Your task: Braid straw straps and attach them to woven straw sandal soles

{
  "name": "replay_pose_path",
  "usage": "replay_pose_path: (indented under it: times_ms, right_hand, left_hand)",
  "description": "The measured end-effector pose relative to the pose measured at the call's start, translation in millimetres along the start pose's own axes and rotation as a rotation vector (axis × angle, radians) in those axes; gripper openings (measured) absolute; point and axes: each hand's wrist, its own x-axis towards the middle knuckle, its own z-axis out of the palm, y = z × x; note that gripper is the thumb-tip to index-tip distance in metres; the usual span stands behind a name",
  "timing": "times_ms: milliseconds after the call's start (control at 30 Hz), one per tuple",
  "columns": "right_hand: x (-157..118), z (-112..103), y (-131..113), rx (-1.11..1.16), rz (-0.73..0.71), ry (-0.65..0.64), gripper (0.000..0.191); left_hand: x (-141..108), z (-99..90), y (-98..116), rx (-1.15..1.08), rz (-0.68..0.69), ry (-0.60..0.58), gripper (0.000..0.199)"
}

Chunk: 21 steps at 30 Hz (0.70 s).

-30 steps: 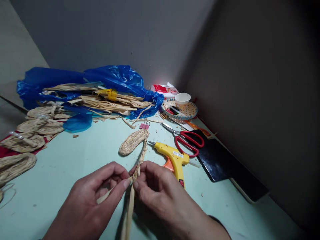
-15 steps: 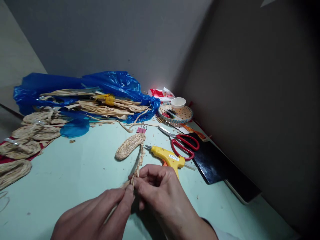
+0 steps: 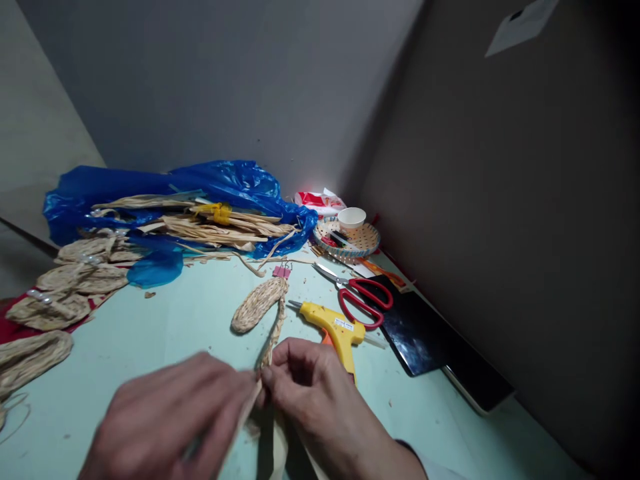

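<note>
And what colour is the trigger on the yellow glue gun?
Orange. The trigger shows best in the head view, partly behind the right hand.

Can pass over the table [image 3: 170,333] between the straw pieces [image 3: 83,279] at the left edge and the straw sole [image 3: 259,305] near the middle, or right of the right hand [image 3: 315,393], nearer than the tablet [image 3: 415,333]. Beyond that hand, runs into the glue gun [image 3: 327,318], then the scissors [image 3: 350,286]. Meets the blue bag [image 3: 225,177] and basket [image 3: 367,248] at the back.
</note>
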Motion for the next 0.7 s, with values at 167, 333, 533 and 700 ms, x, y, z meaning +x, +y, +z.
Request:
replay_pose_path:
  times_ms: [167, 333, 533, 700]
  right_hand:
    - [-6.2, 1.8, -6.3, -0.256, 0.027, -0.089, 0.021]
    - [-6.2, 2.2, -10.0, -0.493, -0.039, -0.109, 0.024]
    - [-2.6, -4.0, -10.3, -0.454, -0.127, -0.057, 0.022]
    - [0.5, -5.0, -6.9, -0.43, -0.143, -0.031, 0.019]
  left_hand:
    - [35.0, 0.3, -37.8, -0.084, -0.661, -0.2, 0.048]
    - [55.3, 18.3, -48.2, -0.169, -0.744, -0.406, 0.067]
    - [57.6, 25.3, -40.9, -0.253, -0.864, -0.423, 0.059]
    - [43.7, 27.5, -38.7, -0.472, -1.055, -0.395, 0.045]
